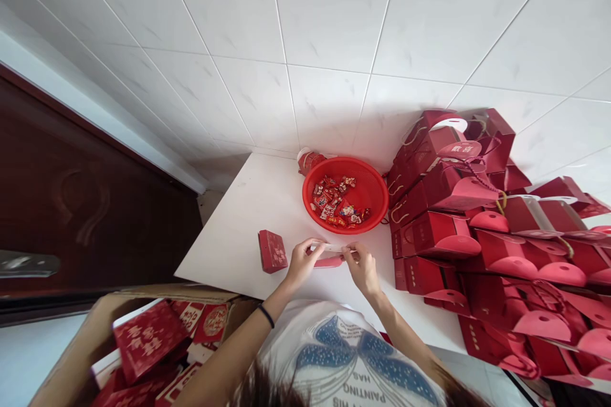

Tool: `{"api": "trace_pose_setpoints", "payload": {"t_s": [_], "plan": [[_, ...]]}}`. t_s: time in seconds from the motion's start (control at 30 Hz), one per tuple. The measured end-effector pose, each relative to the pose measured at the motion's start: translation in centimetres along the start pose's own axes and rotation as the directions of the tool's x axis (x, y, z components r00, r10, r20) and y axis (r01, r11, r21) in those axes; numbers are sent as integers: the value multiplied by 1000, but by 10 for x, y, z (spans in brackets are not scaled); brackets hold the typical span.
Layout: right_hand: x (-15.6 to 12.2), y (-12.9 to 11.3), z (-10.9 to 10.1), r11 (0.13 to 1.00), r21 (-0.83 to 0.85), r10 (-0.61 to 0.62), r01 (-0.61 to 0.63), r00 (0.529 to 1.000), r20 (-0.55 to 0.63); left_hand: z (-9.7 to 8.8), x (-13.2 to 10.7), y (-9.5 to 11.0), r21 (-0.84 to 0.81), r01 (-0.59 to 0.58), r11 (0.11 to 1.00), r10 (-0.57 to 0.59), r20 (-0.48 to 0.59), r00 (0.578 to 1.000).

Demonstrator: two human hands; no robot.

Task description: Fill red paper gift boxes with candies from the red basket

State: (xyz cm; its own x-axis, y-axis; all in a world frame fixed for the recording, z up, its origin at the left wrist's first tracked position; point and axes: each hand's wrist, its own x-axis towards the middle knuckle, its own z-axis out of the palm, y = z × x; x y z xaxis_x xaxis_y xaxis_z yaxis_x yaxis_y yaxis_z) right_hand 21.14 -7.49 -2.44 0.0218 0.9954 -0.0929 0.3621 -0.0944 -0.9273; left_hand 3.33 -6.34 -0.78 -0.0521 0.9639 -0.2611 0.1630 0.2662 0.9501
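Note:
My left hand (300,262) and my right hand (363,267) both pinch a flat red gift box blank (329,255) held just above the white table (238,235), one hand at each end. A small folded red box (272,250) lies on the table left of my left hand. Beyond my hands stands a red plastic basin (370,187) holding several wrapped candies (337,201).
A large heap of finished red gift boxes with handles (477,222) fills the table's right side. An open cardboard carton (95,331) with flat red packs (147,337) sits low at the left. A dark wooden door (71,197) stands left, white tiled wall behind.

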Motion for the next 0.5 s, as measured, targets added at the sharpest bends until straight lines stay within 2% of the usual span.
{"api": "trace_pose_setpoints", "payload": {"t_s": [0.13,0.23,0.3,0.4,0.5], "plan": [[16,7,-3,995,-102,7,3,995,99,-1,4,-11,-5,110,994,-110,14,994],[54,6,-14,966,-256,-3,20,998,69,-1,6,-15,-37,142,989,-142,23,990],[88,4,-18,905,-424,68,-20,993,98,0,8,-16,-48,142,989,-141,19,990],[133,8,-14,845,-531,171,-71,975,142,2,11,-16,-64,151,986,-149,38,988],[158,18,-1,797,-595,258,-104,949,180,4,12,-18,-56,162,985,-158,75,985]]}}
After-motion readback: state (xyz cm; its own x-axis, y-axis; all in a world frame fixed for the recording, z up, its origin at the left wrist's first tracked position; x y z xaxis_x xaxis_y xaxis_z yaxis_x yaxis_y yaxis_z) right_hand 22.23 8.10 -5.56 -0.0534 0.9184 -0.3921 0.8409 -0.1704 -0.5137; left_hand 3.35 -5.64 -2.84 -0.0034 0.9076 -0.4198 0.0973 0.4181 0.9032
